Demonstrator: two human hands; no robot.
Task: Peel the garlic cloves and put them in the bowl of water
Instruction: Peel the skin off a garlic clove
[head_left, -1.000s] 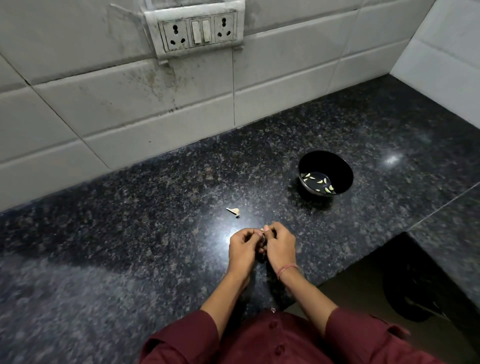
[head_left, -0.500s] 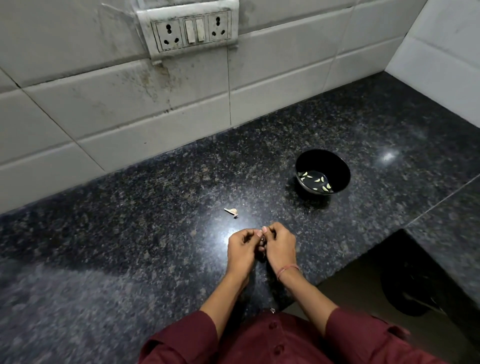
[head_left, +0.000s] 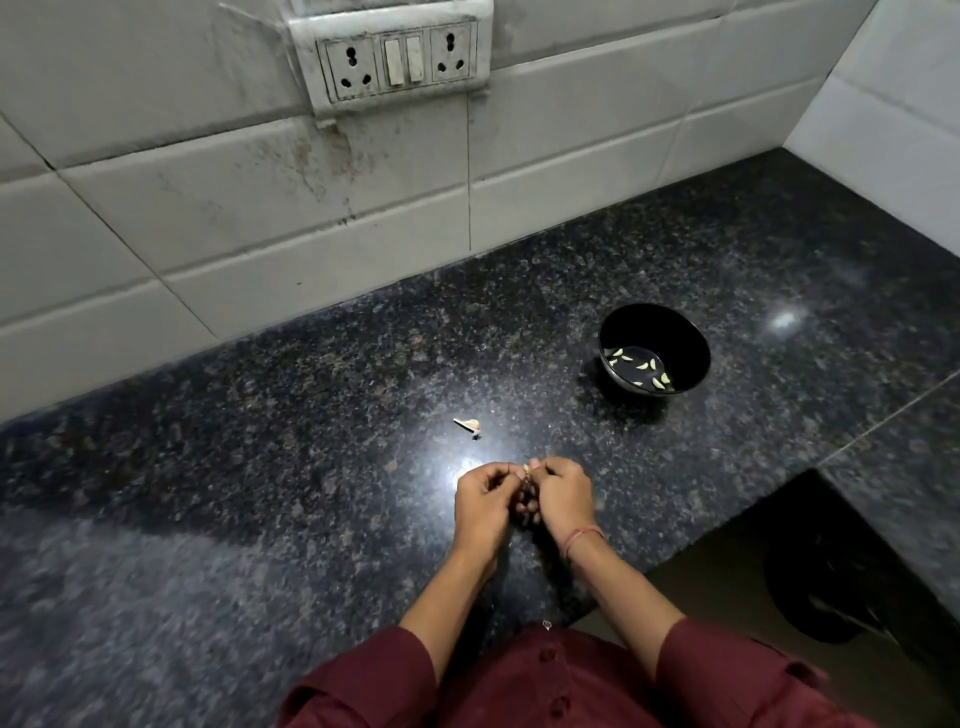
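Left hand (head_left: 485, 501), right hand (head_left: 565, 498) pinching garlic clove (head_left: 527, 469) near counter (head_left: 260, 467) edge, bowl (head_left: 696, 332) apart

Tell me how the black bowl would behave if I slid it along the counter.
The bowl would probably glide easily, since the polished counter looks glossy. Its sides curve in toward the base, so a high push might tip it. The shallow water would likely slosh, moving the cloves.
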